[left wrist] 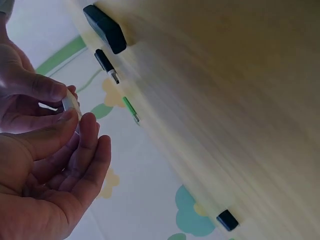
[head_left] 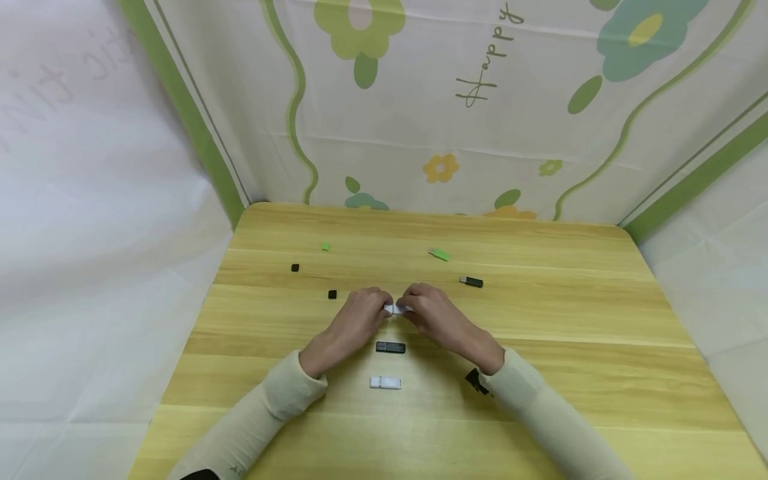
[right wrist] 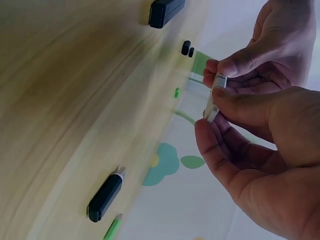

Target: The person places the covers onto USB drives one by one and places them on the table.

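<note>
At the center of the frame, the left hand (head_left: pixel 362 312) and right hand (head_left: pixel 433 313) pinch opposite ends of a white USB stick (head_left: pixel 397 309) above the counter (head_left: pixel 552 313), apparently at the uncapping step, the next move likely calling for a steady, straight pull.

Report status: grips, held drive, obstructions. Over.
Left grip, right grip: both pinching white drive. Drive raised above table. Nothing seen in the way.

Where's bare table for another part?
Free: right of the uncapped black stick, out to the table edge; between green cap and green stick. Crowded: around the capped black stick and capped white stick, near left hand and right hand.
</note>
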A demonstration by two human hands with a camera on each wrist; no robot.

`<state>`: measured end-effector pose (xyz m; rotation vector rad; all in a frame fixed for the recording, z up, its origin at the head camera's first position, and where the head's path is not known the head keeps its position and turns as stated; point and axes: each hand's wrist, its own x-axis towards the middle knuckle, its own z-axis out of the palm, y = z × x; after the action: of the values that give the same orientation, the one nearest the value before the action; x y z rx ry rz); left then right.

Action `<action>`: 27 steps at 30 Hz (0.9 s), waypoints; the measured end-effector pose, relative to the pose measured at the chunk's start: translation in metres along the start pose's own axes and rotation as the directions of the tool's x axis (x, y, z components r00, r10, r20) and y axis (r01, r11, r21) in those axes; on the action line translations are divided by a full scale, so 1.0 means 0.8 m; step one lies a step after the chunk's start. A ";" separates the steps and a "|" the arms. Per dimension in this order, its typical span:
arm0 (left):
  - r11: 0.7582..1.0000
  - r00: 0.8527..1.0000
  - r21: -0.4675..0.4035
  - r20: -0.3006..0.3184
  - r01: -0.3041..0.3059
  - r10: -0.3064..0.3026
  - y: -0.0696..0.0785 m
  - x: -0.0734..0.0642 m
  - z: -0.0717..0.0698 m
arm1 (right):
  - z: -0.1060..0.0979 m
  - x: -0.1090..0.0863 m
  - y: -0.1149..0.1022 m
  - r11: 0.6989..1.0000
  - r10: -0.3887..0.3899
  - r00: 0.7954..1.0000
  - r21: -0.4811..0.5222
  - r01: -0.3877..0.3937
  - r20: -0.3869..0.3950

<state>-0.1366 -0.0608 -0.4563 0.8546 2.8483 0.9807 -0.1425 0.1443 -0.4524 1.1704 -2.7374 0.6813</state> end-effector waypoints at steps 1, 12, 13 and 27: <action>1.000 1.000 0.009 0.006 -0.002 0.002 0.000 0.001 -0.002 | 0.000 0.001 0.000 1.000 0.000 1.000 0.002 0.000 0.001; 0.982 0.995 0.174 0.060 0.066 -0.078 -0.007 0.006 -0.005 | 0.010 0.011 0.001 0.998 0.055 0.992 0.033 -0.059 0.113; 0.981 0.994 0.180 0.065 0.070 -0.083 -0.007 0.006 -0.005 | 0.011 0.011 0.001 0.997 0.060 0.991 0.035 -0.064 0.117; 0.965 0.982 0.239 0.121 0.112 -0.144 -0.013 0.009 0.011 | 0.027 0.007 0.009 0.995 0.062 0.987 0.073 -0.073 0.148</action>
<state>-0.1461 -0.0592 -0.4679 0.7079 2.8911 0.5605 -0.1491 0.1358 -0.4731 1.1931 -2.9076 0.7460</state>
